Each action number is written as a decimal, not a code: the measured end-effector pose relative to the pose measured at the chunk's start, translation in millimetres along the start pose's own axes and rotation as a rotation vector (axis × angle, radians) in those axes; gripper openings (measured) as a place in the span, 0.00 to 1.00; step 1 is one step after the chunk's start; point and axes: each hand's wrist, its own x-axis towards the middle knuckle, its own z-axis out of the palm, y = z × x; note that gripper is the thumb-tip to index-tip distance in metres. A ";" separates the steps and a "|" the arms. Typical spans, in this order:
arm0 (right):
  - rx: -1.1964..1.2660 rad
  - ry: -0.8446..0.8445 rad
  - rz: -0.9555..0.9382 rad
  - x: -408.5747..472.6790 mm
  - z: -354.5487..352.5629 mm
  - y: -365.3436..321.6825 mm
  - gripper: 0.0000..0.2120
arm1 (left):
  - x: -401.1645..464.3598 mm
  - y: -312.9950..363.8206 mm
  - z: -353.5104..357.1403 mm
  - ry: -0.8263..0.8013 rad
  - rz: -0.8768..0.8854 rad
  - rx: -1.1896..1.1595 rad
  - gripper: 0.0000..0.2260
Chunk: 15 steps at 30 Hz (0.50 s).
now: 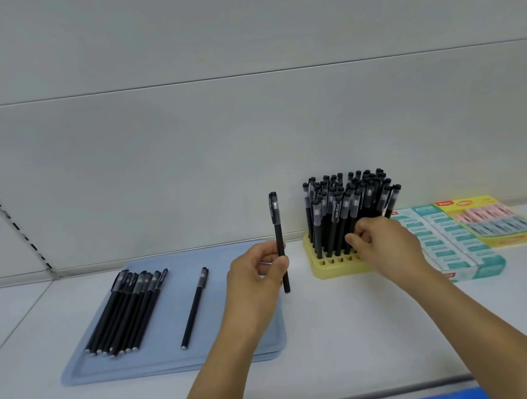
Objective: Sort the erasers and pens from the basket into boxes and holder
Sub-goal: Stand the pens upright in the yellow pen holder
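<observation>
My left hand (pixel 257 274) grips a black pen (pixel 276 220) upright between the tray and the holder. A yellow pen holder (pixel 324 266) stands to the right, packed with several black pens (pixel 348 210). My right hand (pixel 383 242) is at the holder's front right with fingers curled around the lower shafts of pens there. On the blue tray (pixel 175 358) lies a bundle of black pens (pixel 127 311) and one single pen (pixel 195 307) apart from it.
Two eraser boxes sit right of the holder: a teal and white box (pixel 456 250) and a yellow box (pixel 498 217) with pink and blue erasers. A grey back wall rises behind the white shelf (pixel 351 336). A slotted rail (pixel 3 213) runs at left.
</observation>
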 end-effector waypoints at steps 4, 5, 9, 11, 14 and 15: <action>0.055 0.070 0.035 -9.7 -10.9 -2.8 0.14 | -2.4 -2.2 8.6 -0.002 0.008 -0.024 0.09; 0.157 0.122 0.019 -16.7 -15.5 -5.1 0.15 | -2.5 -1.8 11.6 -0.005 0.014 -0.034 0.09; 0.727 0.008 -0.146 -43.2 -32.0 -34.4 0.09 | -3.2 2.7 35.3 -0.087 0.072 0.039 0.08; 0.665 -0.043 -0.220 -45.1 -29.2 -38.1 0.07 | -5.2 2.6 49.0 -0.141 0.112 0.124 0.07; 0.544 0.074 -0.182 -36.7 -31.0 -21.6 0.11 | -3.8 -4.5 56.7 -0.168 0.189 0.380 0.10; 0.534 0.132 -0.147 -33.0 -34.5 -12.4 0.11 | -3.0 -8.2 55.2 -0.189 0.223 0.539 0.13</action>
